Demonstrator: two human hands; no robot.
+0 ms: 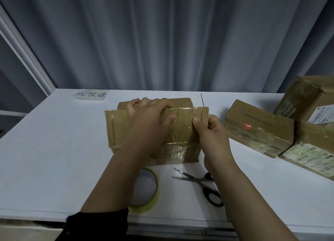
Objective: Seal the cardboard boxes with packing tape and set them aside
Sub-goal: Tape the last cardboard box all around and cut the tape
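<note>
Nearest, a yellow packing-tape roll (155,192) and black-handled steel scissors (202,184) lie on the white bench (54,150). Behind, the left hand (150,121) has its grip curled over the taped flap of the brown cardboard box (117,128); the right hand (211,132) pinches the flap's edge. Pressing outward from the seam should flatten bubbles.

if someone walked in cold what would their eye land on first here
The cardboard box in the middle of the white table draws the eye first: the left hand grips over its top edge and the right hand pinches its taped flap. Just in front lie a yellowish tape roll and black-handled scissors. A pile of taped boxes sits at the table's right.
</note>
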